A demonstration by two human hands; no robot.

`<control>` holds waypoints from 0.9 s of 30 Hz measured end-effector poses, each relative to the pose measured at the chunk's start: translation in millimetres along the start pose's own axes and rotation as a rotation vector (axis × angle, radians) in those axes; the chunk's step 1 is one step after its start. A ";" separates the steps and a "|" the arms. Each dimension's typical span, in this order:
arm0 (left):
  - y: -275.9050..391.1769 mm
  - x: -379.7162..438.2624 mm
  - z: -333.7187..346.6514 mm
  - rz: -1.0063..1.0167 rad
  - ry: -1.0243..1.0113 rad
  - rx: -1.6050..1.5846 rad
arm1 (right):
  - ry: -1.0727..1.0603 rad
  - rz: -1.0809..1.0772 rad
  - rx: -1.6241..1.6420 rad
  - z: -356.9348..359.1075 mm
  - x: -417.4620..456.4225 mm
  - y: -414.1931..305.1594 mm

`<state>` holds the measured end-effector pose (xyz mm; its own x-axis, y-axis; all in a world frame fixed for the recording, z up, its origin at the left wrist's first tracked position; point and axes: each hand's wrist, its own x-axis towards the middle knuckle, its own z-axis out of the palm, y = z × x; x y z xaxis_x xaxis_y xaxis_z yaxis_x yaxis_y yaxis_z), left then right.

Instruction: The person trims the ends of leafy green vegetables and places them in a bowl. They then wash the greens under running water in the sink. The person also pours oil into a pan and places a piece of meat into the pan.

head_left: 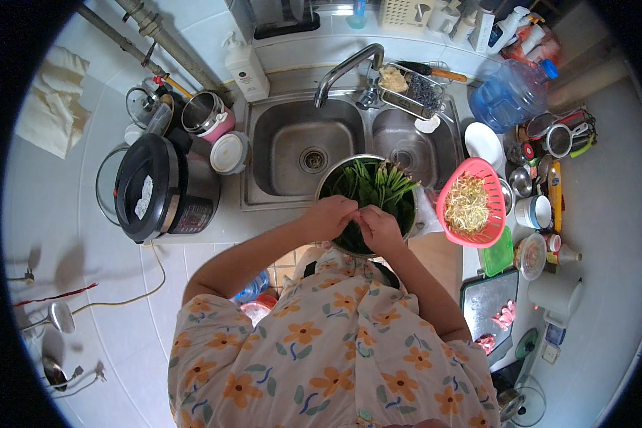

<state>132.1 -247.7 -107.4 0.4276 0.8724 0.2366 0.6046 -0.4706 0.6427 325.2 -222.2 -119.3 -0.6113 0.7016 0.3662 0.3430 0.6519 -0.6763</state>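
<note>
A round metal pot point(326, 183) with leafy greens point(375, 182) in it stands at the sink's near edge, in front of the person. Over the pot's near half, my left hand point(331, 216) and my right hand point(381, 230) meet, with their fingertips pinched together. Whatever lies between the fingertips is too small to make out. Green stems point up and to the right beyond the hands. To the right of the pot, a pink plastic colander point(498, 214) holds bean sprouts point(466, 206).
A double-bowl steel sink point(278, 144) with a faucet point(348, 67) lies beyond the pot. An electric pressure cooker point(147, 187) stands left. A cutting board point(479, 299) with raw meat point(505, 315), a green plastic box point(498, 252) and a blue water jug point(508, 96) are right.
</note>
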 end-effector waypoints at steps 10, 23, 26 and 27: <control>-11.4 1.1 32.6 -0.870 0.586 -1.091 | 0.231 0.450 -0.052 5.4 7.6 8.3; -45.2 -2.4 7.6 -0.644 0.621 -0.809 | 0.081 0.528 -0.752 23.6 49.8 68.3; -40.9 -3.5 -5.5 -0.639 0.545 -0.723 | 0.232 0.348 -0.535 13.2 38.8 55.0; -42.2 -5.7 -6.0 -0.599 0.502 -0.657 | 0.287 0.270 -0.434 8.3 33.4 48.0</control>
<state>100.1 -232.1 -131.5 -0.2464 0.9664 -0.0736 0.0741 0.0945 0.9928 315.3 -169.9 -144.8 -0.2649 0.8694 0.4170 0.7573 0.4553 -0.4682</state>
